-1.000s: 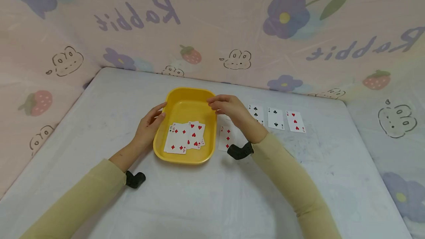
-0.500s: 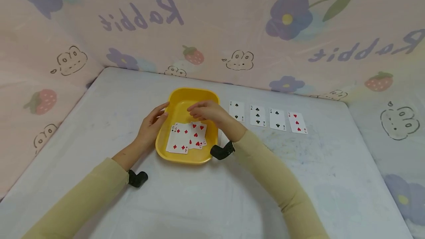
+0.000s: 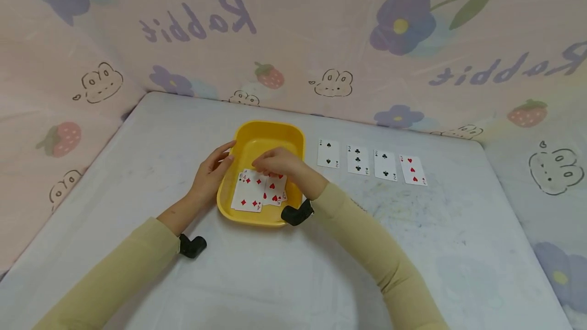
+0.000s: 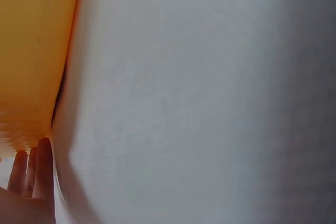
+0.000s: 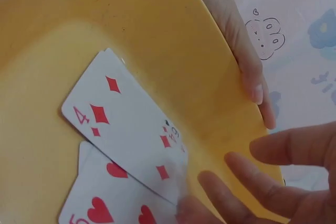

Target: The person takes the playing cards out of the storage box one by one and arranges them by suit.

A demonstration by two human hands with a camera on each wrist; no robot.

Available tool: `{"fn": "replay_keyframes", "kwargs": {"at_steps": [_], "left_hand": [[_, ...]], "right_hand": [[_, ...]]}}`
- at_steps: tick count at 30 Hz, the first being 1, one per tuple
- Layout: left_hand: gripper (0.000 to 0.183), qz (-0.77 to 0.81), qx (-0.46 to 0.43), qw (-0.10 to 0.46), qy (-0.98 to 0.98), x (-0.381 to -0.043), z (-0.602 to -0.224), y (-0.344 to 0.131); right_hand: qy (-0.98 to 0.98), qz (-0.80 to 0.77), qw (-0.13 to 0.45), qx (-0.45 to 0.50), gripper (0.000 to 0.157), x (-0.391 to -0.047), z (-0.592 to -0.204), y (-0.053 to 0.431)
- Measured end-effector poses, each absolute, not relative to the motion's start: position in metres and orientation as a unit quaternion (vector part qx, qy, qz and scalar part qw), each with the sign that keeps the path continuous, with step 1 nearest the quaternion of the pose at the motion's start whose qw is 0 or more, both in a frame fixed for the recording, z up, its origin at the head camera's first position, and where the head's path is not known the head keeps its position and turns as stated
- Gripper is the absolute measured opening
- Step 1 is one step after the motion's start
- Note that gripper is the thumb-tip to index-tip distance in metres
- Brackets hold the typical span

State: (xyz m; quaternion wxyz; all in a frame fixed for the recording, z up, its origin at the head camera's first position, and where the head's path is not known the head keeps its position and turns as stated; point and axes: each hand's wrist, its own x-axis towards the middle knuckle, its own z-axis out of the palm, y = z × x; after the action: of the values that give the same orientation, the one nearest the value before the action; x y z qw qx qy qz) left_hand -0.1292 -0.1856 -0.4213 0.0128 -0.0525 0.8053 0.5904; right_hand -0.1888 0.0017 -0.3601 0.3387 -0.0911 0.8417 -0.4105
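Note:
My left hand [image 3: 206, 174] rests against the left rim of a yellow plastic tray [image 3: 270, 134]. In the left wrist view its fingers [image 4: 44, 166] lie straight along the tray's outer wall. Inside the tray are overlapping playing cards: a four of diamonds [image 3: 250, 195] on top of a six, and a five of hearts [image 3: 274, 187] beside them. Over the cards' far edge hovers my right hand [image 3: 282, 164]. In the right wrist view its fingers are spread with nothing gripped; one blurred fingertip [image 5: 194, 211] is at the cards, and contact is unclear.
Right of the tray several face-up cards lie in a row: a two of spades [image 3: 328, 153], a three of clubs [image 3: 357, 160], a two of clubs [image 3: 385, 165] and a three of hearts [image 3: 413, 170]. A patterned cloth wall [image 3: 293, 39] borders the white table [image 3: 257, 279].
From the tray's right rim, my right hand has moved left and down over the cards inside. The right arm now hides the three of diamonds seen earlier on the table. My left hand stays put.

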Motion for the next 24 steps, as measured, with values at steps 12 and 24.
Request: {"fn": "replay_keyframes", "kwargs": {"at_steps": [12,24], "left_hand": [[0.045,0.587,-0.061,0.018,0.807,-0.1291,-0.422,-0.185],[0.045,0.591,-0.059,0.011,0.805,-0.1285,-0.4207,-0.1844]], "right_hand": [[0.856,-0.366,0.355,-0.085,0.029,-0.1855,-0.3633,-0.0004],[0.862,-0.314,0.379,-0.125,0.031,-0.1801,-0.3605,-0.0021]]}}
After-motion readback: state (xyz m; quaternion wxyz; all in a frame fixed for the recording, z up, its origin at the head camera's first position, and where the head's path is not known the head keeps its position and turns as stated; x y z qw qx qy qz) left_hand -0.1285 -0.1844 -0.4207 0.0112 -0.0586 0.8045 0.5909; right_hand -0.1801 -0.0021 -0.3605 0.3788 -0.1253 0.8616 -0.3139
